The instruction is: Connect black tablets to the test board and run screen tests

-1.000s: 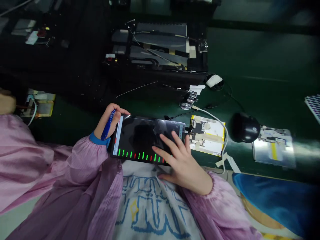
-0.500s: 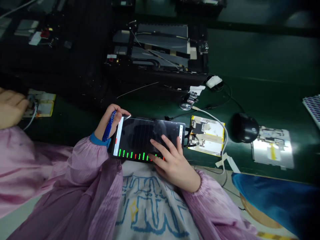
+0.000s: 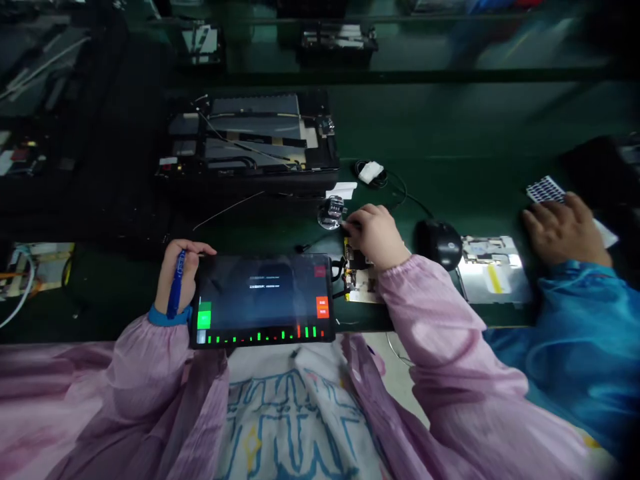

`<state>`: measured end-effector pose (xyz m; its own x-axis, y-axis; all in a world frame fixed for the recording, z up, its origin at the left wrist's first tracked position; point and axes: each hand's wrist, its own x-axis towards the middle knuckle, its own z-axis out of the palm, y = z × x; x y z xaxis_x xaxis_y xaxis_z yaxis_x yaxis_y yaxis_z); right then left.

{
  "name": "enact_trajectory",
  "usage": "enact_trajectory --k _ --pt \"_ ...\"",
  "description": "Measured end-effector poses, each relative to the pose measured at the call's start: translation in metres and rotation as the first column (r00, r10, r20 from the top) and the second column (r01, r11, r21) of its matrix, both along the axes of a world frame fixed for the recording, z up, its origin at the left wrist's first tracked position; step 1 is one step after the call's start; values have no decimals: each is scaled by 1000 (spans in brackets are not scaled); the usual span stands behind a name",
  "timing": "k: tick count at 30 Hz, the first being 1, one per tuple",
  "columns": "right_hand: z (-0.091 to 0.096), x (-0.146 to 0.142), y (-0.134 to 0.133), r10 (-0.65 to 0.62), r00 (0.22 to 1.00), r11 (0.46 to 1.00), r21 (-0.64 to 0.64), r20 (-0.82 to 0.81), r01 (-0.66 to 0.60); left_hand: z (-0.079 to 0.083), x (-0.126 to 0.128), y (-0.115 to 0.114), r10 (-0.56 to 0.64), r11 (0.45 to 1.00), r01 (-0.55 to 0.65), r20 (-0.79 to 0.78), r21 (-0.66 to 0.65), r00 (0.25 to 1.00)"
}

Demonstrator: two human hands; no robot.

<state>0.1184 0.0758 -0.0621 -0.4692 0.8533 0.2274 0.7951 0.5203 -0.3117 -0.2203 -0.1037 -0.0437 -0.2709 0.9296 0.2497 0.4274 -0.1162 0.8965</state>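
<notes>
A tablet screen [image 3: 265, 300] lies lit at the table's front edge, showing lines of text, green and red blocks and a row of bars. My left hand [image 3: 175, 277] is closed at its upper left corner, with a blue pen [image 3: 176, 283] held upright across the palm. Black flex cables [image 3: 339, 270] run from the screen's right side to a battery and board assembly [image 3: 363, 285]. Over that assembly, my right hand [image 3: 376, 235] is closed in a pinch beside a metal tally counter [image 3: 332, 212]. What sits between its fingertips is hidden.
Opened black tablet bodies [image 3: 250, 143] are stacked behind the screen. A black round device [image 3: 439, 244] and a silver panel [image 3: 495, 270] stand to the right. Beyond them, a co-worker's hand [image 3: 567, 230] in a blue sleeve rests near a patterned sheet [image 3: 546, 189].
My right hand has left the screen and moved right, to beside the counter. The screen display has changed. The camera view has shifted, and a co-worker's hand has appeared at right.
</notes>
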Motion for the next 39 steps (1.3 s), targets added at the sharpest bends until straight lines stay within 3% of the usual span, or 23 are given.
enact_trajectory --k 2,5,8,13,20,27,35,39 --pt "4 0 -4 15 993 1000 -21 -114 -18 3 2 2 69 997 -68 -30 37 997" --pt "23 4 -35 92 932 979 -138 -349 -148 6 4 6 92 993 -84 -104 81 990" --pt "35 10 -72 208 899 921 -233 -384 -312 7 5 8 96 991 -82 -133 106 986" --pt "20 25 -102 130 911 929 -274 -391 -250 7 7 11 100 991 -86 -147 100 984" --pt "-1 32 -108 179 851 941 -167 -494 -295 -1 1 16 135 983 -112 -162 145 977" --pt "-6 32 -108 231 829 934 -121 -510 -335 -12 -12 22 123 957 -58 -215 285 969" --pt "-7 34 -108 305 814 915 -83 -493 -394 -9 -7 22 109 960 -58 -174 274 979" --pt "-6 33 -103 373 814 910 6 -445 -414 -10 -7 23 99 955 -49 -159 291 982"
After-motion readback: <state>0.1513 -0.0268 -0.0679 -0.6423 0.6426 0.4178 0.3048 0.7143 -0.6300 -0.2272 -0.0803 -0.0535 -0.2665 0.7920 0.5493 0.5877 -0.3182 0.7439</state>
